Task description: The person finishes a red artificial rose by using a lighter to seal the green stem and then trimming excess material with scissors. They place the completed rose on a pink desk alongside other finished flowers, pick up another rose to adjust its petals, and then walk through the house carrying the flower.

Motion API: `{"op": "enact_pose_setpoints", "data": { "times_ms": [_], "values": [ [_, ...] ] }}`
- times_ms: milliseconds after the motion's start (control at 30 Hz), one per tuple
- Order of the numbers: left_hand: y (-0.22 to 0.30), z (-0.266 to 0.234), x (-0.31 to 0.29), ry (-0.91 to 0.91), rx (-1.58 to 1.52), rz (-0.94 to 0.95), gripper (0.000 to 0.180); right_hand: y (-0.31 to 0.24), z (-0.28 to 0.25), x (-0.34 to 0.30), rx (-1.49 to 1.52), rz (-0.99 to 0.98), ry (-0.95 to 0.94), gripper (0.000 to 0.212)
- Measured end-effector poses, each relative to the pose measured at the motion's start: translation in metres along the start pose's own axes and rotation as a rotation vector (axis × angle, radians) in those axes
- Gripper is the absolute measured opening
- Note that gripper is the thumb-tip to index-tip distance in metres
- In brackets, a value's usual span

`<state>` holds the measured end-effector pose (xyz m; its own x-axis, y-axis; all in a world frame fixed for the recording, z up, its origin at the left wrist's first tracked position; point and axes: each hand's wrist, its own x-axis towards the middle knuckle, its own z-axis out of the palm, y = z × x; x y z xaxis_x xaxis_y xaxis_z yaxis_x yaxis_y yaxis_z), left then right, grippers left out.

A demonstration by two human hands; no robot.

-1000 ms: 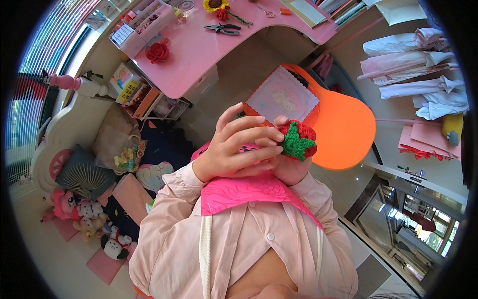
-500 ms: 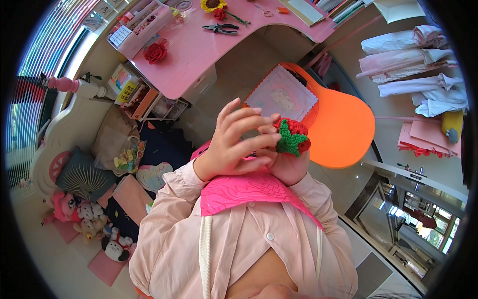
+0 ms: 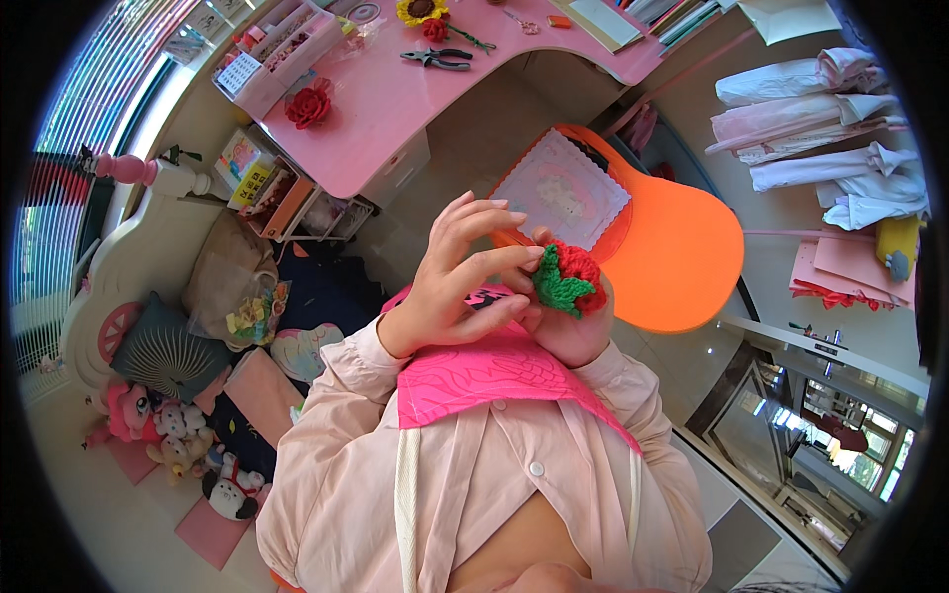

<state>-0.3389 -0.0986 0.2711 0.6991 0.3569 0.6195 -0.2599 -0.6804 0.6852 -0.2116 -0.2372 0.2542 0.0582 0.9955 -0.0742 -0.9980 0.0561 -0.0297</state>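
Note:
A crocheted red flower with green leaves [image 3: 565, 281] is held up in front of my chest. My right hand [image 3: 585, 336] supports it from behind and below, its fingers partly hidden by the flower. To the left, my left hand [image 3: 450, 282] has its fingers spread and bent toward the flower. Its index fingertip reaches the green leaves, and its thumb points at them from lower down. Whether a thin strand or tool lies between the hands cannot be seen. Beneath both hands is a bright pink apron [image 3: 504, 381] over a pale shirt.
Ahead, a pink desk [image 3: 366, 128] bears pliers [image 3: 436, 59], a red rose [image 3: 308, 104], a sunflower [image 3: 422, 10] and an organizer box [image 3: 272, 54]. An orange chair [image 3: 677, 257] with a white mat [image 3: 563, 193] stands beyond my hands. Plush toys [image 3: 183, 435] lie at left; clothes [image 3: 820, 128] hang at right.
The flower has turned and shifted slightly left and down, showing its leaves more toward the left. My left index finger and thumb have moved a little, staying beside it.

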Motion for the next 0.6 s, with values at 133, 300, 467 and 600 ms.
{"op": "enact_pose_setpoints", "data": {
  "times_ms": [133, 300, 467, 600],
  "values": [
    [-0.002, 0.001, -0.002, 0.002, -0.006, 0.012, 0.040, 0.000, 0.009, 0.000, -0.029, -0.011, 0.051, 0.049],
    [-0.003, 0.000, 0.002, -0.042, 0.014, -0.007, 0.041, -0.004, 0.012, 0.001, -0.075, -0.031, 0.097, 0.044],
    [-0.013, -0.008, -0.007, -0.037, 0.014, -0.027, 0.040, 0.002, 0.022, 0.005, -0.260, -0.064, 0.270, 0.044],
    [-0.017, -0.005, -0.006, -0.032, -0.078, -0.091, 0.037, 0.002, 0.025, 0.010, -0.402, -0.126, 0.273, 0.045]
  ]
}}
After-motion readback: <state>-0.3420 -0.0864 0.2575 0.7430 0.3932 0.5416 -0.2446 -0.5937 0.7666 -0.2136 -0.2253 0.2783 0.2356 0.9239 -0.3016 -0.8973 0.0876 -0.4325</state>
